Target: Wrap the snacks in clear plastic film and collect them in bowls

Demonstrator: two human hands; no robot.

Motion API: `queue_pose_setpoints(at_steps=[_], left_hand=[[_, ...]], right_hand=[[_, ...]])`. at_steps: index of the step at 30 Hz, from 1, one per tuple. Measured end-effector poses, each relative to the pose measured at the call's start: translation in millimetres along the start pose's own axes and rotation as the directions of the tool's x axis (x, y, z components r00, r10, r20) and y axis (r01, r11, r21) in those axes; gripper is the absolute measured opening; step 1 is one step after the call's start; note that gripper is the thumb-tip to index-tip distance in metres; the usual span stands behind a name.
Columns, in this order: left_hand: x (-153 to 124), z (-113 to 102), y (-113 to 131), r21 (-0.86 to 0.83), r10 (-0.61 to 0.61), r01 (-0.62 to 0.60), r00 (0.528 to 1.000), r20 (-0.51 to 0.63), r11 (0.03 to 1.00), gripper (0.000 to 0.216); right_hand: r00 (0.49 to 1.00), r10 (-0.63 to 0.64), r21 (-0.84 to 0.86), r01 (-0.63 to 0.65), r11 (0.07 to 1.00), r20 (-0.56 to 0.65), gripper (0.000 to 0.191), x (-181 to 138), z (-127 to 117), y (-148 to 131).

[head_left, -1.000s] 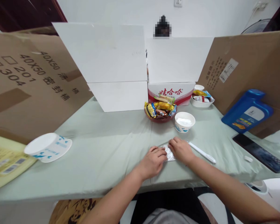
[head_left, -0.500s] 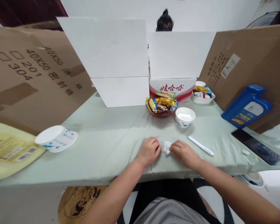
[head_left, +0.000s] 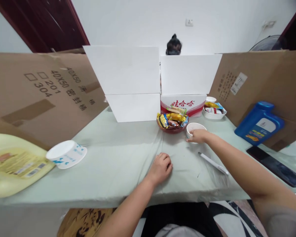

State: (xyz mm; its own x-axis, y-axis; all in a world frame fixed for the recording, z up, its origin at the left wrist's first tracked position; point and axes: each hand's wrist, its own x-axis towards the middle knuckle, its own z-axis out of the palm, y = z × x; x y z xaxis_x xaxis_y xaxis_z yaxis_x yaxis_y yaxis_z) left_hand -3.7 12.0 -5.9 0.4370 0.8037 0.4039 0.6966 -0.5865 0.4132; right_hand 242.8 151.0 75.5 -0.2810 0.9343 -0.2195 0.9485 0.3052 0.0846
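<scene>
"First, how does the paper bowl (head_left: 196, 126) look?"

"It is white and round, with a wide open mouth and a rolled rim. A small patch of blue print shows on the left of the outer wall. The far inner wall is visible and plain white; the right hand (head_left: 199, 135) hides most of the near side, so the contents cannot be verified."

"State its location."

"It stands upright on the table (head_left: 113, 171), just right of the red-brown dish (head_left: 172, 130) that carries wrapped snacks. A slim white tool (head_left: 214, 163) with a dark tip lies nearer the table's front edge."

"Where is the bowl relative to the fingers?"

"It is at the right hand's fingers, which reach over it from the right. One digit crosses the rim toward the mouth; another lies lower, against the near left side. They are slightly parted at the tips. Whether they pinch the wall or only rest on it cannot be determined."

"And the left hand (head_left: 160, 167)?"

"It rests palm down on the table, nearer the front edge and well apart from the bowl. Its fingers lie close together, curled inward. The underside is hidden; whether it encloses anything cannot be determined."
</scene>
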Motion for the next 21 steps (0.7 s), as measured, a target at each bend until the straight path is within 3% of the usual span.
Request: queue_pose_setpoints(at_steps=[3,7,11,15,21], left_hand=[[0,0,0,-0.013,-0.009,0.009,1.0,0.008,1.0,0.008],[-1,-2,0,-0.046,-0.003,0.003,1.0,0.009,0.999,0.008],[1,-3,0,-0.05,-0.022,0.023,0.999,0.027,0.998,0.009],[3,-3,2,-0.039,-0.039,0.041,0.998,0.046,0.998,0.009],[4,-3,2,-0.068,-0.052,0.055,0.997,0.049,0.996,0.01]], right_hand=[[1.0,-0.014,-0.037,0.014,0.999,-0.012,0.055,-7,1,-2],[0.99,-0.075,-0.091,0.064,0.994,-0.117,0.055,-38,2,2],[0.982,-0.086,-0.132,0.064,0.989,-0.169,0.044,-66,7,25],[0.977,0.027,-0.163,-0.062,0.985,-0.21,0.035,-66,12,68],[0.935,0.225,-0.135,-0.269,0.954,-0.274,0.033,-34,15,117]])
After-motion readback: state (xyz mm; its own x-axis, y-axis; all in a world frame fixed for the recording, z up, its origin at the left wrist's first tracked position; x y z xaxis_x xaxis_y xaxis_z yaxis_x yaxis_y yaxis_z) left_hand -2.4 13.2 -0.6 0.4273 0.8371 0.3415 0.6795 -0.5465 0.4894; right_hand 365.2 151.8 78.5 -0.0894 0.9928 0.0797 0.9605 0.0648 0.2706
